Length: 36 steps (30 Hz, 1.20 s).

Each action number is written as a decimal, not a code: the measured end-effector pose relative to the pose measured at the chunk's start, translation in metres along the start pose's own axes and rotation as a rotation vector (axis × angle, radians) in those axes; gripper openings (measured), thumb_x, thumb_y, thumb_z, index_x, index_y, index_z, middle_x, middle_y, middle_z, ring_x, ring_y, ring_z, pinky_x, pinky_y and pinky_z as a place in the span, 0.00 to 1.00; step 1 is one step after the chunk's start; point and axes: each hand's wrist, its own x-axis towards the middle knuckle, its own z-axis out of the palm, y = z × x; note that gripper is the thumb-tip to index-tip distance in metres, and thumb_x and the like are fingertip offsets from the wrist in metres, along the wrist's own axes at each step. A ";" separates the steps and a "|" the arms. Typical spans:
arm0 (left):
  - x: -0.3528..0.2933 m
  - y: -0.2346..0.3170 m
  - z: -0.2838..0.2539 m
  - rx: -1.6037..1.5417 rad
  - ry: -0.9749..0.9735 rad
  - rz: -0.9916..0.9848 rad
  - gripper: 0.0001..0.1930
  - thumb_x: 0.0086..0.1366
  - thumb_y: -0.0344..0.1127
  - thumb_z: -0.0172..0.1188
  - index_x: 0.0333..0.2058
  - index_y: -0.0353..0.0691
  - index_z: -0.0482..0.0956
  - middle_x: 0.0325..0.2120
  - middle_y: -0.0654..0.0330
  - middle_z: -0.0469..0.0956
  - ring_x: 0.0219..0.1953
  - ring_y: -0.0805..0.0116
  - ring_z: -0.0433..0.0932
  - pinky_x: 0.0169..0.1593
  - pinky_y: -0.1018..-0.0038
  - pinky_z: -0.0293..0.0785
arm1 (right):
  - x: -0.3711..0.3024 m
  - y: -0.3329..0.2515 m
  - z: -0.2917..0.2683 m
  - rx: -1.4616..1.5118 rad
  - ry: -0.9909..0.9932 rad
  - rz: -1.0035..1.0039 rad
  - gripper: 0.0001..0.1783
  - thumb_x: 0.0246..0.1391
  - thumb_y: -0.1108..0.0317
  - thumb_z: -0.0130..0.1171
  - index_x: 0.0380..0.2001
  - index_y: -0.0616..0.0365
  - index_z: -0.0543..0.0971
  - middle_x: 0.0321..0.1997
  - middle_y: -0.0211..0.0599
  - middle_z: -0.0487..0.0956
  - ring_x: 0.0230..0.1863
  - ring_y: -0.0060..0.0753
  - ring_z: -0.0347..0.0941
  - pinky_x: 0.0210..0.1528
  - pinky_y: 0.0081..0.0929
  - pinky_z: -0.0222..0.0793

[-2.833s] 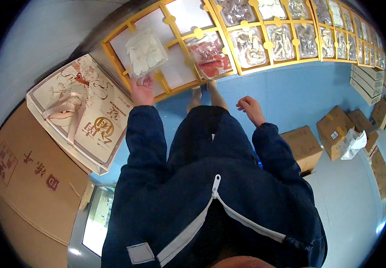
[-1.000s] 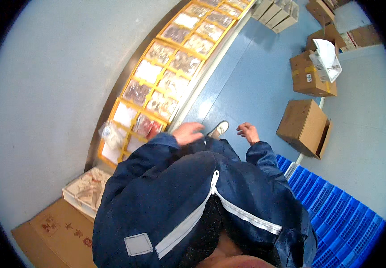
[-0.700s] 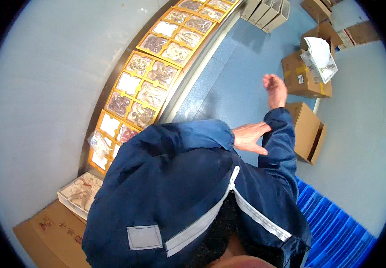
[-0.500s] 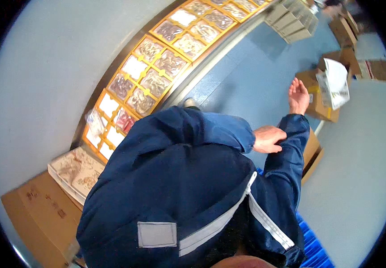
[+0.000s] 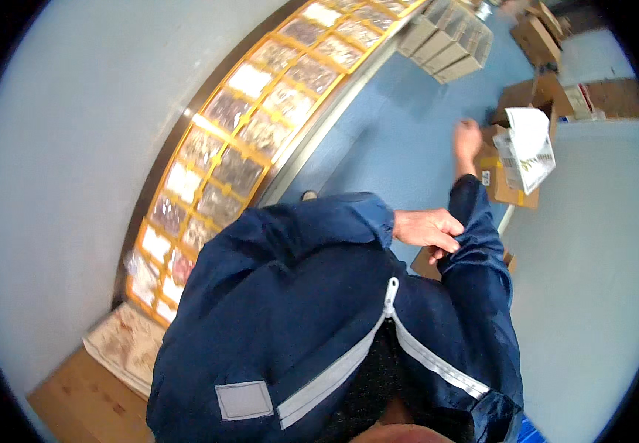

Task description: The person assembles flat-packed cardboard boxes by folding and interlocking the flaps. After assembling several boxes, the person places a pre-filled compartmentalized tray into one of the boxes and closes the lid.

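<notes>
I wear a dark blue jacket with a white zip, partly undone. My left hand reaches across my front and is closed on the right jacket sleeve, gathering its cloth at the forearm. My right arm stretches forward, with bare wrist showing beyond the cuff. At its end my right hand looks curled into a loose fist, slightly blurred, with nothing visible in it. It hangs above the blue floor, beside an open cardboard box with white printed sheets on top.
Along the left wall runs a row of yellow divided trays holding clear-bagged items. A pale patterned box and a brown carton stand at lower left. Grey bins and another carton are at the far end. A grey panel borders the right.
My right hand has turned and curled from an open palm. My left hand has closed on the sleeve, where its fingers lay on the arm before. The view has shifted somewhat.
</notes>
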 end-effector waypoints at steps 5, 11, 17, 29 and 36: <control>0.041 -0.005 -0.040 0.327 -0.079 -0.046 0.10 0.63 0.33 0.51 0.23 0.36 0.68 0.20 0.63 0.72 0.27 0.72 0.76 0.31 0.77 0.70 | -0.027 -0.037 -0.003 -0.215 -0.214 -0.485 0.08 0.44 0.68 0.51 0.30 0.55 0.75 0.34 0.44 0.76 0.37 0.48 0.72 0.40 0.44 0.66; 0.087 -0.038 -0.122 0.257 0.523 -0.102 0.10 0.63 0.36 0.53 0.40 0.38 0.71 0.34 0.66 0.72 0.38 0.75 0.70 0.42 0.76 0.69 | -0.013 0.027 0.005 -0.024 -0.416 0.054 0.10 0.45 0.67 0.53 0.32 0.56 0.77 0.31 0.44 0.79 0.35 0.48 0.75 0.40 0.40 0.69; 0.197 -0.022 -0.169 0.060 0.151 -0.225 0.10 0.64 0.37 0.53 0.41 0.41 0.71 0.33 0.67 0.71 0.37 0.78 0.70 0.41 0.78 0.68 | 0.107 0.074 0.023 0.172 -0.390 0.145 0.11 0.46 0.64 0.52 0.31 0.56 0.78 0.30 0.46 0.79 0.34 0.49 0.75 0.37 0.40 0.69; 0.265 0.010 -0.363 0.271 0.827 -0.309 0.14 0.63 0.35 0.52 0.45 0.34 0.71 0.30 0.60 0.75 0.32 0.73 0.74 0.38 0.78 0.71 | 0.309 0.148 0.084 0.200 -0.647 0.062 0.12 0.46 0.63 0.52 0.29 0.57 0.79 0.28 0.40 0.80 0.32 0.37 0.76 0.36 0.32 0.70; 0.232 0.010 -0.470 -0.085 1.164 -0.508 0.13 0.62 0.40 0.54 0.39 0.37 0.74 0.26 0.58 0.77 0.28 0.71 0.76 0.29 0.79 0.69 | 0.391 0.208 0.141 0.098 -0.870 0.113 0.16 0.46 0.61 0.53 0.29 0.64 0.78 0.28 0.41 0.80 0.26 0.32 0.77 0.33 0.29 0.70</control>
